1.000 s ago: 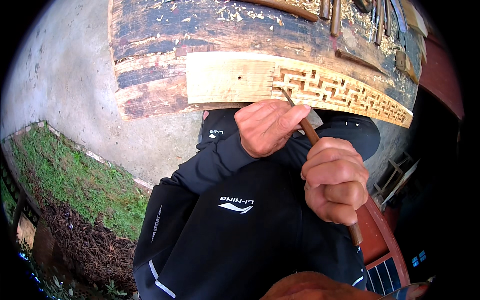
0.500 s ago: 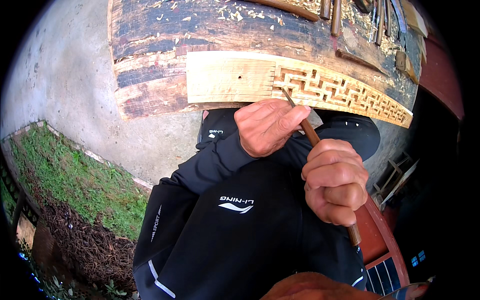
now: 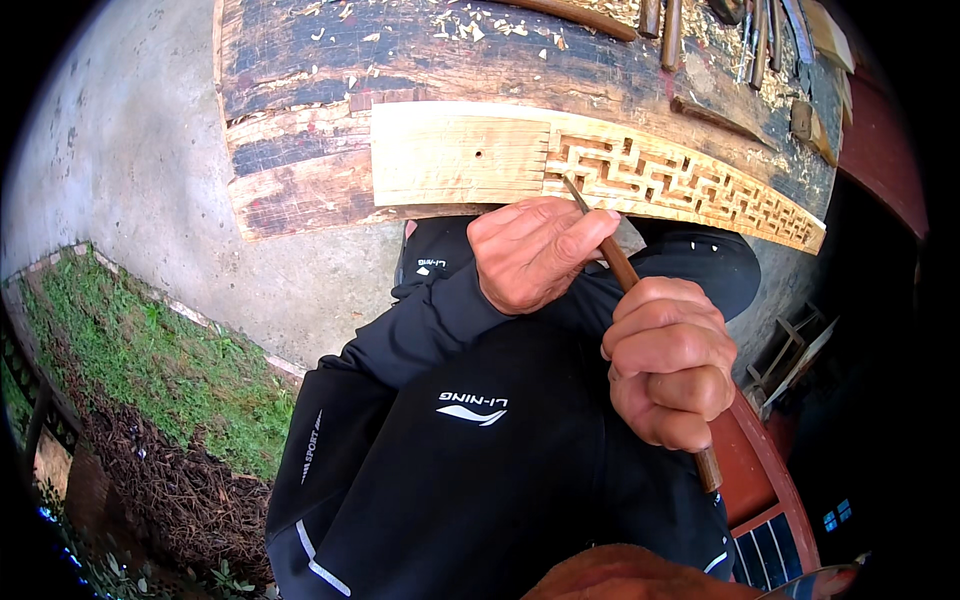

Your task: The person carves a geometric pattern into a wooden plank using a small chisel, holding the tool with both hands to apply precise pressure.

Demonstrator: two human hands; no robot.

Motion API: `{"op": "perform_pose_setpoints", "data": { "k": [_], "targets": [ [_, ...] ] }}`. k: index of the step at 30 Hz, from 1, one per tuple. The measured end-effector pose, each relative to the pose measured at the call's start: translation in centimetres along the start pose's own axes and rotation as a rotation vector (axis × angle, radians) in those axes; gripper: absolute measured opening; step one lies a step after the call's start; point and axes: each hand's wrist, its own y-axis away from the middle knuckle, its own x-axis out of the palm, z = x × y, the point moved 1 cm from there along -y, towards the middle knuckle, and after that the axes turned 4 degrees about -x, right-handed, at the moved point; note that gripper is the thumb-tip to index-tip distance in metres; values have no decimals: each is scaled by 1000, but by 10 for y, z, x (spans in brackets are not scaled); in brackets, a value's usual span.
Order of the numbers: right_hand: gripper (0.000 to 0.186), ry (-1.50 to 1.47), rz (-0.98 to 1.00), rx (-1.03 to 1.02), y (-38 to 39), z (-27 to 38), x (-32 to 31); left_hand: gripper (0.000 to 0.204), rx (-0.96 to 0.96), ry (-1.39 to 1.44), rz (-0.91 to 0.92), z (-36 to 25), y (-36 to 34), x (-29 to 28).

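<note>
A carving chisel with a long wooden handle (image 3: 620, 265) slants up and left, its metal tip on the edge of the fretwork. My right hand (image 3: 670, 362) is wrapped in a fist round the handle, whose butt sticks out below. Closer to the tip, my left hand (image 3: 535, 252) pinches the chisel between thumb and fingers, right by the board's near edge. The pale wooden board (image 3: 440, 155) lies along the bench front. Its left part is plain with one small hole; an angular lattice pattern is cut into the right part.
The worn workbench (image 3: 300, 110) carries scattered wood shavings (image 3: 475, 28). Several wooden-handled tools (image 3: 672, 40) lie at its far right, with a thin strip of wood (image 3: 722, 122) behind the board. Grass (image 3: 150, 340) borders the concrete floor (image 3: 130, 160) at left.
Almost nothing differs. Both hands keep their grip and the chisel tip stays at the same spot; the board appears shifted very slightly left.
</note>
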Motion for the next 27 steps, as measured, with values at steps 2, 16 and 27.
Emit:
{"op": "perform_pose_setpoints", "data": {
  "k": [2, 16, 27],
  "targets": [
    [63, -5, 2, 7, 1, 0, 0, 56, -1, 0, -4, 0, 1, 0],
    [60, 25, 17, 33, -5, -1, 6, 53, -8, 14, -17, 2, 1, 0],
    [59, 24, 46, 52, -9, -7, 4, 62, -51, 47, -13, 3, 1, 1]
  ]
}}
